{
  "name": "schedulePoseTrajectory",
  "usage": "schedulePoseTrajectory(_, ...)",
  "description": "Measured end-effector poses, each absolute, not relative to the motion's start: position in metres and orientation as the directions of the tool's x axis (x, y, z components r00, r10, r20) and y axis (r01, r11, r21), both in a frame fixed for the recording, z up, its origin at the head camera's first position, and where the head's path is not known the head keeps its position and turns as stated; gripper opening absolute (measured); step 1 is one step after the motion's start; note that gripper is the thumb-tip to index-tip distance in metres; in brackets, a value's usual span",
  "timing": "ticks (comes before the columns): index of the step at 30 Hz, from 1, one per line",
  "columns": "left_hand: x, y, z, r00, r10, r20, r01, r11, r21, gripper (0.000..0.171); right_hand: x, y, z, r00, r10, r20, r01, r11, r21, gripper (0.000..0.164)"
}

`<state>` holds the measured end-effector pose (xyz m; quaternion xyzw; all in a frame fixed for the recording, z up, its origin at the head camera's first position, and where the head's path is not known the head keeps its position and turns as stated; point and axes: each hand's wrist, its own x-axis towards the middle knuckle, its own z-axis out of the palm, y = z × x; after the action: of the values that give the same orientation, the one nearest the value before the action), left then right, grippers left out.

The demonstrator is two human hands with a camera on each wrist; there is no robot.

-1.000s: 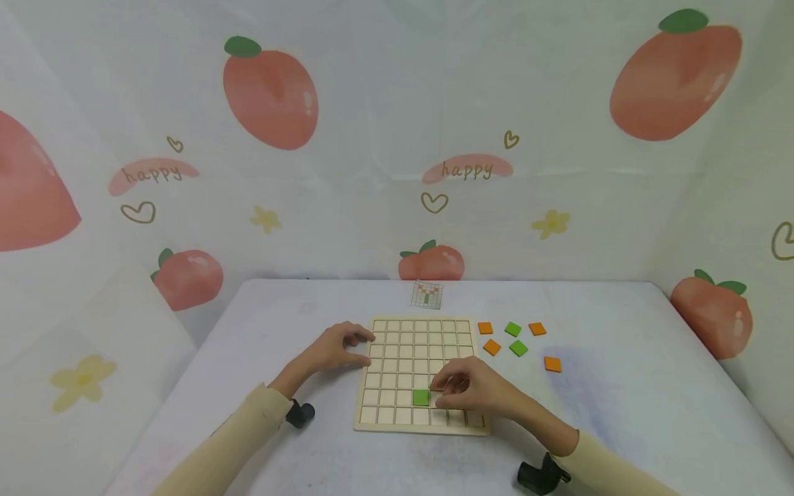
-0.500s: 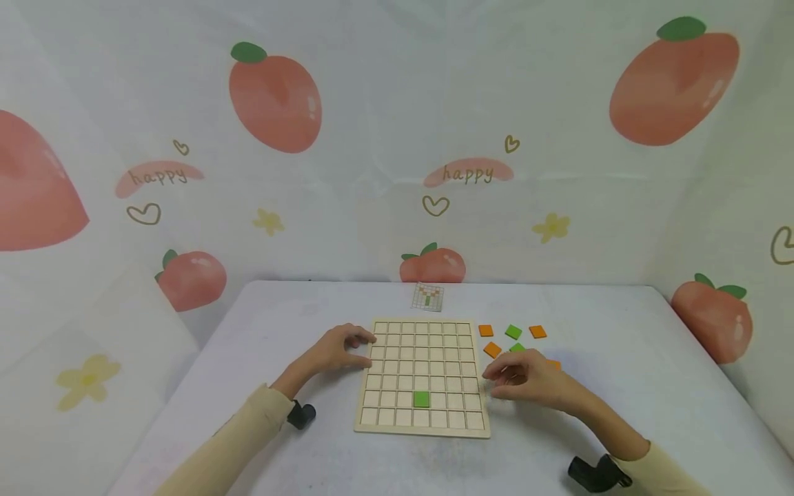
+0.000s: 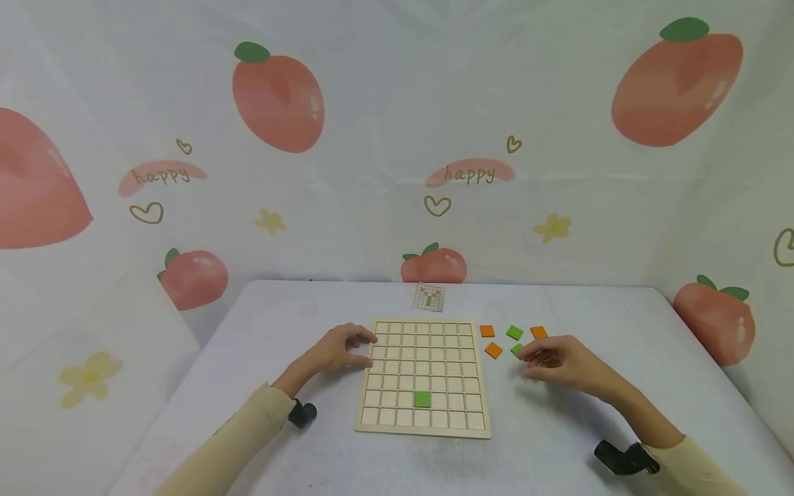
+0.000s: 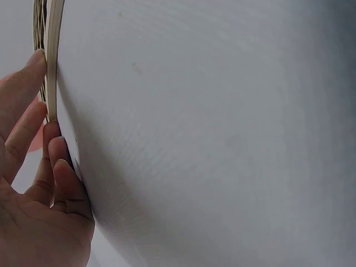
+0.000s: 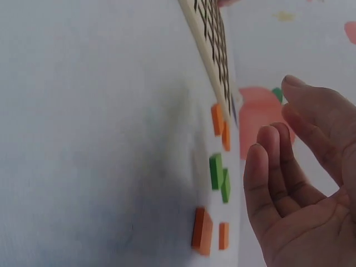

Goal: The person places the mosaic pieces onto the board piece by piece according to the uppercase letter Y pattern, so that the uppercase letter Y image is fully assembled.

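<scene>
A pale wooden grid board (image 3: 422, 432) lies in the middle of the table, with one green square tile (image 3: 422, 399) in its second row from the front. My left hand (image 3: 335, 348) rests against the board's left edge; in the left wrist view its thumb and fingertips touch the board's rim (image 4: 53, 61). To the right of the board, my right hand (image 3: 561, 364) hovers above the loose tiles, fingers loosely bent and nothing between them. Its fingertips overlap a loose green tile (image 3: 516, 350). A near orange tile (image 5: 201, 231), hidden by the hand in the head view, shows in the right wrist view.
Other loose tiles lie right of the board: an orange tile (image 3: 486, 331), a second orange tile (image 3: 493, 350), a green tile (image 3: 514, 333) and a far orange tile (image 3: 539, 332). Behind the board lies a small card (image 3: 429, 297) with a printed grid pattern.
My right hand has left the board beside the placed green tile and moved right and slightly away, over the loose tiles. The left hand stays at the board's left edge.
</scene>
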<state>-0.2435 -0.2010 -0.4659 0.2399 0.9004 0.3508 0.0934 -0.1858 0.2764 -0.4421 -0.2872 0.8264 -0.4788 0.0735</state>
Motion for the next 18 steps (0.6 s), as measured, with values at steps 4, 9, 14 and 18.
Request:
schedulePoseTrajectory(4, -0.244, -0.201, -0.466, -0.867, 0.499, -0.007, 0.365, 0.643, 0.673, 0.041, -0.192, 0.286, -0.444, -0.848, -0.511, 0.138, -0.382, 0.409, -0.829, 0.029)
schedulePoseTrajectory(9, -0.244, -0.201, -0.466, -0.869, 0.495, -0.011, 0.358, 0.644, 0.676, 0.041, -0.201, 0.294, -0.448, -0.874, -0.471, 0.117, -0.346, 0.435, -0.831, 0.034)
schedulePoseTrajectory(14, -0.243, -0.201, -0.464, -0.867, 0.499, -0.009, 0.356, 0.631, 0.689, 0.041, -0.207, 0.296, -0.451, -0.879, -0.462, 0.120, -0.340, 0.430, -0.836, 0.039)
schedulePoseTrajectory(18, -0.242, -0.201, -0.464, -0.865, 0.502, -0.008, 0.357, 0.626, 0.694, 0.041, -0.214, 0.295, -0.453, -0.868, -0.484, 0.112, -0.348, 0.432, -0.832, 0.043)
